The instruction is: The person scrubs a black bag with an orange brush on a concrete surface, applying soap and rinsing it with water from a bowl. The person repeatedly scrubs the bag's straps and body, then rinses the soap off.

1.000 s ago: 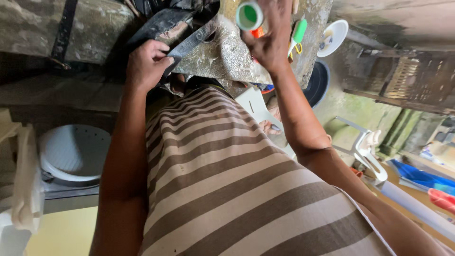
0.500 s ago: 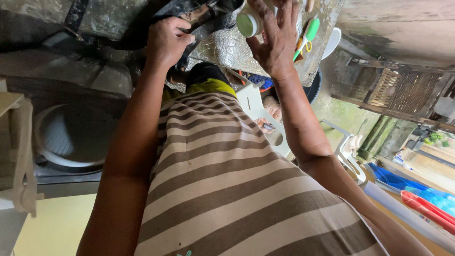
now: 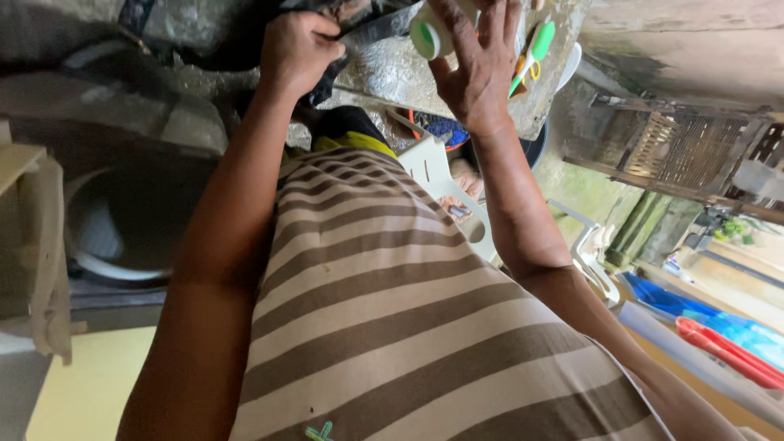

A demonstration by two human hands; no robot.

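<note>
Rough mottled stone counter [image 3: 392, 73], glossy plastic cup [image 3: 429, 34], striped cloth shirt [image 3: 392, 327]

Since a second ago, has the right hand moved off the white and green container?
No. The right hand is still around the white and green container above the stone counter.

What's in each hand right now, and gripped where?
Left hand is closed on the edge of a dark strap-like item. Right hand has its fingers around the side of a white container with a green cap.
</note>
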